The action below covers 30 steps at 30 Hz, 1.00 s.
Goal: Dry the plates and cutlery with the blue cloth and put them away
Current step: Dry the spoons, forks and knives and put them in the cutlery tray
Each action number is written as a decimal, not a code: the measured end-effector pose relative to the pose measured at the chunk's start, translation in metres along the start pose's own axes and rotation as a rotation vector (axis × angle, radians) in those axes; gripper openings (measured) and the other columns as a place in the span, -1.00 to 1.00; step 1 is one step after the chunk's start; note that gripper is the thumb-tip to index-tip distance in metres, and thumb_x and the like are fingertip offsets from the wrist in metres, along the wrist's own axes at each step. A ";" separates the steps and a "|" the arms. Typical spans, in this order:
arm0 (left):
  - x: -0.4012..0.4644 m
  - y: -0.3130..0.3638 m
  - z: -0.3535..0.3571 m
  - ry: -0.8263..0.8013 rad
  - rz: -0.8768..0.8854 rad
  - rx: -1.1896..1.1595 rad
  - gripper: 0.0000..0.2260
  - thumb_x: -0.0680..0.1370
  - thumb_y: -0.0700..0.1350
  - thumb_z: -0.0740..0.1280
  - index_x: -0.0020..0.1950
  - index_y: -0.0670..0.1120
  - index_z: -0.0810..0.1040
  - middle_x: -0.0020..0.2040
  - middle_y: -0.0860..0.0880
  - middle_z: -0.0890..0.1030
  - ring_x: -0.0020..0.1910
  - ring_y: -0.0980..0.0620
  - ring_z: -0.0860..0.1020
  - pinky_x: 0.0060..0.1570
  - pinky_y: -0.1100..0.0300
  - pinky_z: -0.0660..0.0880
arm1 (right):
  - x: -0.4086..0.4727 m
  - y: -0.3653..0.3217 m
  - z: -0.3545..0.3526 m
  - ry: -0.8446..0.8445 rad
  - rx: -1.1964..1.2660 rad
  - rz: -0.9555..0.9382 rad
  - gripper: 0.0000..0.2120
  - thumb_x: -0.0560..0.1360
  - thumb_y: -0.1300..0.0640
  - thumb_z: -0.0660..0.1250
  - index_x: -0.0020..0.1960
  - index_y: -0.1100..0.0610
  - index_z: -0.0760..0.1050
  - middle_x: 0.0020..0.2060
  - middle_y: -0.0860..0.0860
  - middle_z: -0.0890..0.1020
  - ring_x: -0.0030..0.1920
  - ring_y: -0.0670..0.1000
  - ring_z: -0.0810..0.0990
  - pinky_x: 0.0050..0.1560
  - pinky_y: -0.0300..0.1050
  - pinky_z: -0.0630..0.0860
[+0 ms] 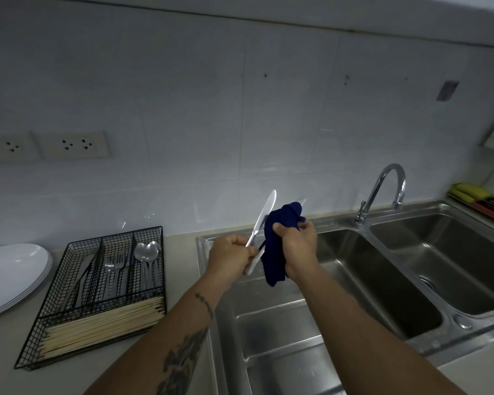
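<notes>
Head view: one knife [264,215], one blue cloth [277,246] — left hand [230,256] gripped knife handle, blade tilted up; right hand [298,246] clutched cloth against blade.

Shiny metal knife [264,212], soft blue cloth [277,243], brushed steel sink [382,269], glossy white plates [12,269]

Plates [12,276] lie left of the cutlery basket [97,295], sink [382,280] at right.
</notes>
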<state>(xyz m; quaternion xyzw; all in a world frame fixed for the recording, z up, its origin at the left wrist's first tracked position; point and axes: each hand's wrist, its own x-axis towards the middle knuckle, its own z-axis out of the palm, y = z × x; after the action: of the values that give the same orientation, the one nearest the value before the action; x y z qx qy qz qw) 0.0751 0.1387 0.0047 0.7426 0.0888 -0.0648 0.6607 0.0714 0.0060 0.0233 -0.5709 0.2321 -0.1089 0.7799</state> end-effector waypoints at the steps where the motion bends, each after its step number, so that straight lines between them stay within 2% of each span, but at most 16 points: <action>1: 0.001 0.002 -0.004 0.006 0.005 -0.016 -0.93 0.50 -0.31 0.39 -0.07 -0.18 0.62 -0.20 -0.09 0.70 -0.27 -0.06 0.67 -0.24 0.12 0.63 | 0.001 -0.004 -0.002 -0.015 -0.037 -0.019 -0.64 0.49 0.31 0.42 0.18 0.08 0.39 0.01 0.10 0.61 -0.05 0.14 0.63 0.00 0.12 0.62; 4: 0.009 0.018 -0.010 0.046 0.055 -0.014 -0.87 0.54 -0.31 0.27 -0.08 -0.13 0.59 -0.15 -0.09 0.68 -0.29 -0.01 0.62 -0.34 0.22 0.51 | 0.000 -0.013 -0.005 -0.130 -0.205 -0.065 -0.70 0.49 0.31 0.43 0.10 0.06 0.40 -0.02 0.10 0.62 -0.09 0.14 0.64 -0.08 0.06 0.61; 7: 0.019 0.040 -0.011 0.064 0.116 0.030 -0.90 0.55 -0.19 0.29 -0.11 -0.08 0.60 -0.21 -0.03 0.60 -0.25 -0.02 0.52 -0.20 0.14 0.46 | -0.008 -0.014 -0.003 -0.300 -0.396 -0.110 -0.67 0.48 0.30 0.45 0.16 0.12 0.42 0.01 0.13 0.65 -0.06 0.18 0.68 -0.08 0.10 0.65; 11: 0.023 0.058 -0.012 -0.023 0.085 0.056 -0.84 0.52 -0.10 0.38 -0.08 -0.19 0.64 -0.20 -0.12 0.64 -0.28 -0.02 0.54 -0.20 0.05 0.54 | -0.016 -0.006 0.002 -0.426 -0.484 -0.155 -0.66 0.48 0.33 0.44 0.16 0.11 0.43 -0.01 0.15 0.67 -0.03 0.20 0.69 0.01 0.17 0.66; 13: 0.023 0.060 -0.012 -0.062 0.044 0.073 -0.82 0.51 -0.11 0.41 -0.06 -0.23 0.67 -0.13 -0.18 0.69 -0.23 -0.05 0.59 -0.11 0.03 0.59 | -0.016 -0.006 0.002 -0.443 -0.477 -0.175 -0.63 0.48 0.34 0.43 0.18 0.06 0.41 -0.02 0.14 0.67 -0.06 0.18 0.69 -0.05 0.11 0.67; 16: 0.025 0.057 -0.012 -0.061 0.053 0.100 -0.89 0.49 -0.20 0.37 -0.18 -0.20 0.64 -0.21 -0.17 0.65 -0.25 -0.06 0.56 -0.20 0.09 0.51 | -0.018 -0.003 0.002 -0.442 -0.521 -0.210 -0.61 0.51 0.31 0.42 0.25 0.02 0.44 -0.01 0.09 0.68 -0.08 0.11 0.70 -0.15 -0.04 0.66; 18: 0.023 0.054 -0.011 -0.020 0.080 0.124 -0.84 0.49 -0.21 0.36 -0.30 -0.14 0.55 -0.29 -0.11 0.60 -0.29 -0.05 0.54 -0.25 0.10 0.49 | -0.020 0.005 -0.001 -0.420 -0.624 -0.307 -0.76 0.53 0.26 0.39 0.18 0.09 0.54 -0.09 0.04 0.70 -0.13 0.07 0.69 -0.17 -0.09 0.64; 21: 0.020 0.049 -0.014 0.049 0.080 0.163 -0.89 0.44 -0.22 0.35 -0.29 -0.17 0.52 -0.30 -0.13 0.63 -0.28 -0.09 0.59 -0.18 0.06 0.54 | -0.023 0.013 -0.009 -0.419 -0.807 -0.372 -0.91 0.56 0.23 0.37 0.02 0.07 0.58 -0.26 -0.07 0.66 -0.25 -0.06 0.64 -0.28 -0.29 0.51; 24: 0.020 0.047 -0.015 0.050 0.063 0.224 -0.93 0.41 -0.25 0.31 -0.28 -0.19 0.51 -0.20 -0.23 0.67 -0.19 -0.17 0.66 -0.19 0.09 0.51 | -0.025 0.009 -0.010 -0.427 -0.937 -0.414 -0.84 0.57 0.22 0.34 0.11 0.06 0.59 -0.20 -0.06 0.66 -0.18 -0.05 0.63 -0.18 -0.20 0.52; 26: 0.021 0.048 -0.012 0.048 0.068 0.267 -0.83 0.48 -0.26 0.28 -0.33 -0.17 0.45 -0.28 -0.18 0.60 -0.31 -0.09 0.57 -0.32 0.14 0.44 | -0.026 0.002 -0.004 -0.410 -0.970 -0.474 -0.78 0.57 0.22 0.31 0.18 0.07 0.57 -0.09 0.00 0.67 -0.09 0.01 0.63 -0.08 -0.11 0.55; 28: 0.023 0.051 -0.010 0.082 0.079 0.268 -0.75 0.53 -0.26 0.24 -0.36 -0.14 0.40 -0.34 -0.09 0.51 -0.38 0.00 0.45 -0.42 0.20 0.32 | -0.027 -0.001 0.000 -0.377 -1.055 -0.565 -0.82 0.57 0.20 0.29 0.16 0.12 0.55 -0.08 0.04 0.64 -0.10 0.05 0.59 -0.11 -0.10 0.48; 30: 0.027 0.055 -0.012 0.130 0.077 0.237 -0.78 0.52 -0.27 0.27 -0.34 -0.13 0.44 -0.31 -0.09 0.58 -0.35 -0.02 0.55 -0.42 0.21 0.37 | -0.030 0.002 -0.004 -0.351 -1.156 -0.652 -0.86 0.57 0.19 0.30 0.11 0.17 0.54 -0.12 0.04 0.60 -0.16 0.05 0.54 -0.16 -0.11 0.43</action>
<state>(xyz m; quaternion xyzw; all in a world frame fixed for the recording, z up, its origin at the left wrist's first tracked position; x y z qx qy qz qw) 0.1135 0.1459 0.0532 0.8210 0.0947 -0.0011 0.5630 0.0435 0.0163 0.0273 -0.9453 -0.0605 -0.1026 0.3036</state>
